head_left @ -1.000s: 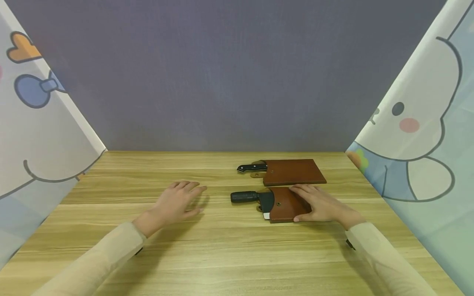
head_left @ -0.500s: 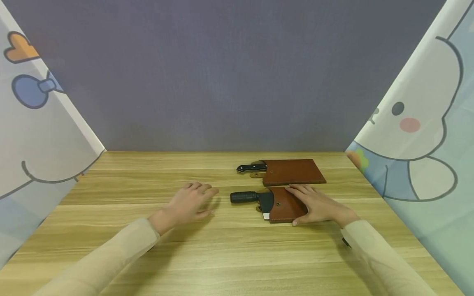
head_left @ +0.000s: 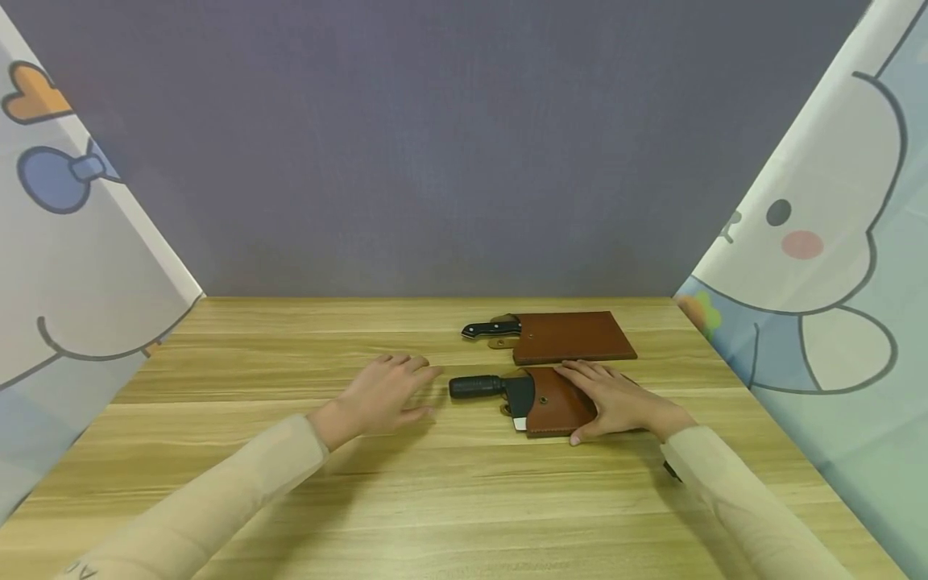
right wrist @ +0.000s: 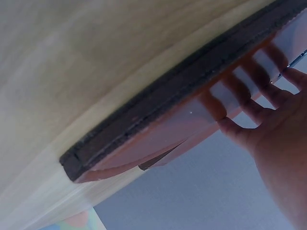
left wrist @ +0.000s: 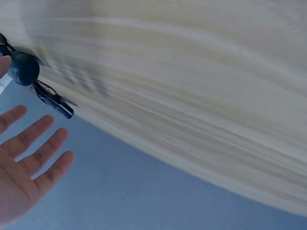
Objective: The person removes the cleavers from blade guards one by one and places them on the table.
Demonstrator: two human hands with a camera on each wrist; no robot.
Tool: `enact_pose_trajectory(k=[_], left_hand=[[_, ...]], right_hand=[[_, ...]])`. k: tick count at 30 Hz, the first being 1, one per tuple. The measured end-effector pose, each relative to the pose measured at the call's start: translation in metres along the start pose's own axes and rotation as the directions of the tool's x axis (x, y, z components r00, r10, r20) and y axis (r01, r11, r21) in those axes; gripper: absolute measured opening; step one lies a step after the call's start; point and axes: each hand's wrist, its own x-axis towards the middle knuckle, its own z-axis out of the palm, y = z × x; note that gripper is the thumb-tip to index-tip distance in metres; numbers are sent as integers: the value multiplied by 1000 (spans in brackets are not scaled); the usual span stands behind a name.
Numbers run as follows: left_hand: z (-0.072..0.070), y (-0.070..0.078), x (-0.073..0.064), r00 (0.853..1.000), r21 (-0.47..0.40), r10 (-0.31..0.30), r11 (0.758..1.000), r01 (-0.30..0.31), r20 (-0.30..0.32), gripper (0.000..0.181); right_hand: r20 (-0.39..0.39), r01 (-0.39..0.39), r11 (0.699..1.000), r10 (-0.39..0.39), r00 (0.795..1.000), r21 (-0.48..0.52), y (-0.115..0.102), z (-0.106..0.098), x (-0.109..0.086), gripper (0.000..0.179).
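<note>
A cleaver with a ribbed black handle point(head_left: 474, 387) lies in a brown leather sheath point(head_left: 558, 411); part of its blade shows at the sheath's mouth. My right hand point(head_left: 615, 400) rests across the sheath's right part, thumb by the near edge and fingers toward the far edge. In the right wrist view, its extended fingers point(right wrist: 232, 128) meet the glossy leather surface point(right wrist: 158, 134). Just left of the cleaver's handle, my left hand point(head_left: 384, 395) hovers with spread fingers, holding nothing. The left wrist view shows its open palm point(left wrist: 17, 177) near the handle's round end point(left wrist: 25, 68).
Behind the cleaver lies a second brown sheath point(head_left: 573, 337) with a riveted black knife handle point(head_left: 493, 329) sticking out leftward. A wooden table point(head_left: 435, 507) carries everything. A grey panel point(head_left: 449, 161) rises at the back, and cartoon-printed walls point(head_left: 819, 266) flank both sides.
My left hand has moved right, closer to the cleaver's handle. My right hand has slid slightly left over the near sheath. Both sheaths stay in place.
</note>
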Motion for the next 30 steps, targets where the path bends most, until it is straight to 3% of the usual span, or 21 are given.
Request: enact_pose_trajectory(k=[4, 15, 30], left_hand=[[-3, 2, 7, 1000, -3, 2, 1000, -2, 10, 60], [-4, 7, 30, 999, -55, 21, 998, -23, -40, 59], [11, 22, 53, 997, -61, -18, 998, 23, 82, 59]], right_hand=[[10, -4, 1000, 4, 1000, -1, -1, -1, 0, 109], [3, -5, 1000, 5, 1000, 1, 0, 0, 0, 109], [7, -10, 1000, 10, 1000, 16, 1, 1, 1, 109]])
